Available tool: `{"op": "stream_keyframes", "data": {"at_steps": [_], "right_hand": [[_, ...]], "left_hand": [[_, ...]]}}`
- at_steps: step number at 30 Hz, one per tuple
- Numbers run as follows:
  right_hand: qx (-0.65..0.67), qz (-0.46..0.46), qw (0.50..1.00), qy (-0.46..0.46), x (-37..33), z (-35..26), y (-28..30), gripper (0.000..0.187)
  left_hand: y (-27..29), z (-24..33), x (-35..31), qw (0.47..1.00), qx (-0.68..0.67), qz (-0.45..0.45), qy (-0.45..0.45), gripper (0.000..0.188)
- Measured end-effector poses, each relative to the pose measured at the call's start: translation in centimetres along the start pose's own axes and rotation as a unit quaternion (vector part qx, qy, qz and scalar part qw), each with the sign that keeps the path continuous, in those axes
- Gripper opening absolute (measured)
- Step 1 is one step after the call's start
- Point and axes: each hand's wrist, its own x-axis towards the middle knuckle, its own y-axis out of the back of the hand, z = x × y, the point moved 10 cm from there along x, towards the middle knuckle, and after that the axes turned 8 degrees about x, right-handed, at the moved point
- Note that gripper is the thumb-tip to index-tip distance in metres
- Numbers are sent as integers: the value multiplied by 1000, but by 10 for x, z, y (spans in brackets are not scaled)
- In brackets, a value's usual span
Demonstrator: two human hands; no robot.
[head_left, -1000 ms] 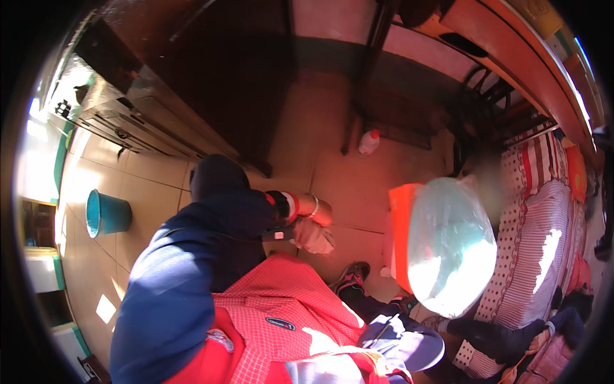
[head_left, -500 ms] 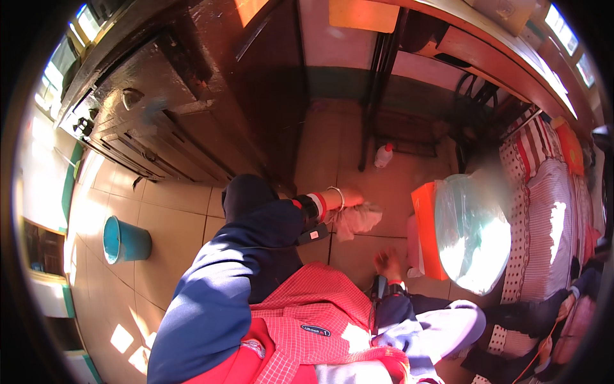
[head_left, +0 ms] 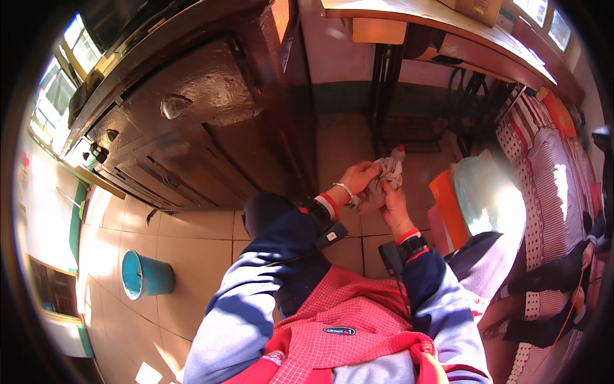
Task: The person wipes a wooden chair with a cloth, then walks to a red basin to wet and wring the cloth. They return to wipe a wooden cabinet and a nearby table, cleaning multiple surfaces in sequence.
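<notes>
Tiled floor [head_left: 195, 227], dark wooden cabinet [head_left: 224, 144] at left. Left hand [head_left: 358, 178] and right hand [head_left: 396, 206] close together, each gripping the crumpled pale cloth [head_left: 390, 170] between them; red-capped bottle [head_left: 399, 153] just beyond. Progress: cloth bunched, not set down; what is finished or left, can't tell. Teal bucket [head_left: 157, 276] well apart, left.

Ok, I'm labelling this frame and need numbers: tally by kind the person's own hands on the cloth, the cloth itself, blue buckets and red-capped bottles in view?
Own hands: 2, left hand and right hand
Bunched cloth: 1
Blue bucket: 1
Red-capped bottle, partly hidden: 1
Total: 5
</notes>
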Motion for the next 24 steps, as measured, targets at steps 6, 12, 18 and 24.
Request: {"op": "stream_keyframes", "data": {"at_steps": [6, 12, 18, 24], "right_hand": [[-35, -27, 999, 20, 21, -29, -48, 42], [-77, -167, 969, 163, -2, -90, -225, 48], [-97, -314, 885, 329, -37, -104, -395, 29], [-46, -242, 950, 193, 9, 9, -300, 43]], "left_hand": [[75, 28, -11, 988, -99, 102, -68, 23], [138, 13, -50, 987, -46, 144, -52, 22], [189, 8, -86, 970, -111, 191, -102, 23], [223, 6, -99, 935, -147, 315, -76, 23]]}}
